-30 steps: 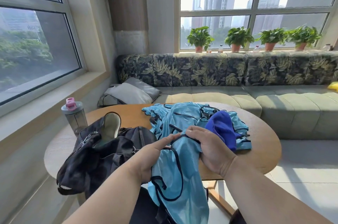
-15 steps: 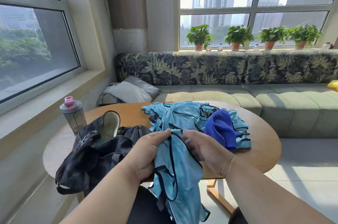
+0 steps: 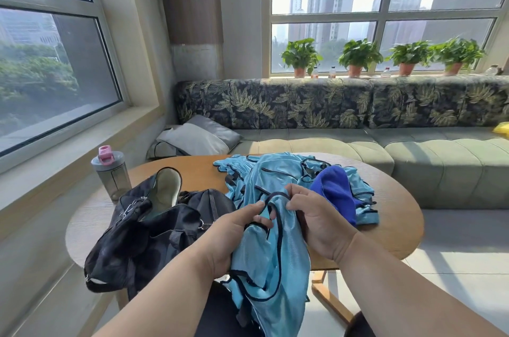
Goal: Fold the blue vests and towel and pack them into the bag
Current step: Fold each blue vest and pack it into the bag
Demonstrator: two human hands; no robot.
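A high-rise lounge: leaf-print sofa (image 3: 330, 105), potted plants (image 3: 301, 57) (towers outside).

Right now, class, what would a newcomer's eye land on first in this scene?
Both hands, left hand and right hand, grip a light blue vest hanging off the near table edge. Behind it, a dark blue towel lies on more vests; an open black bag sits left.
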